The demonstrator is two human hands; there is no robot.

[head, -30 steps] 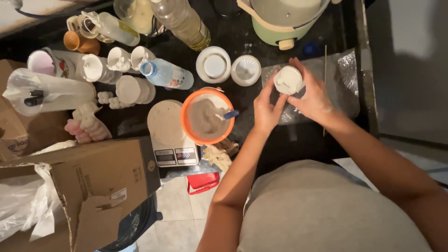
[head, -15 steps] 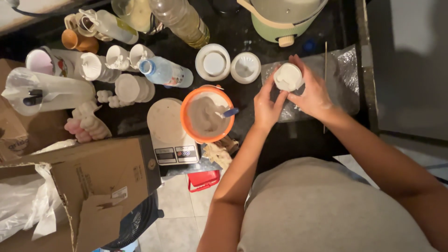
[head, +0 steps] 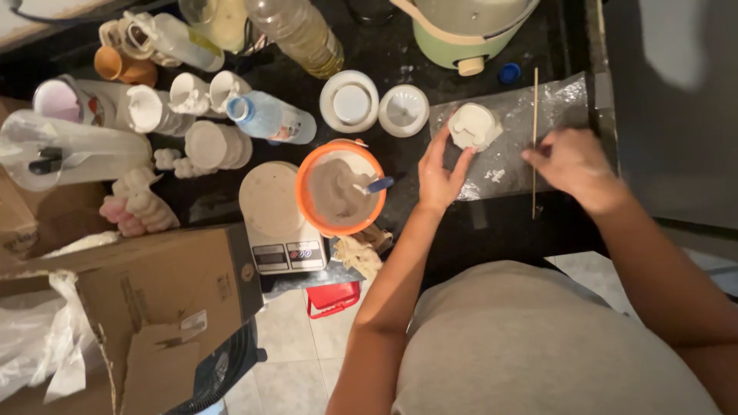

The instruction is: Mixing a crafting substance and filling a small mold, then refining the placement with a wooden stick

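Observation:
My left hand [head: 440, 178] grips the lower left side of a small white mould [head: 474, 125] that rests on a clear plastic sheet [head: 555, 100] on the dark counter. My right hand [head: 570, 164] is off the mould, to its right, with the fingertips touching a thin wooden stick [head: 534, 115] that lies upright across the sheet. White crumbs [head: 494, 175] lie on the plastic between the two hands.
An orange bowl of grey paste [head: 340, 191] with a blue-handled spoon sits beside a kitchen scale [head: 278, 223]. Two white round moulds [head: 350, 101] stand behind it, with bottles [head: 270, 119], a green pot [head: 463, 34], and a cardboard box [head: 154, 296] at left.
My right hand has let go of the white mould and moved right to the wooden stick. My left hand still grips the mould, which now rests on the sheet.

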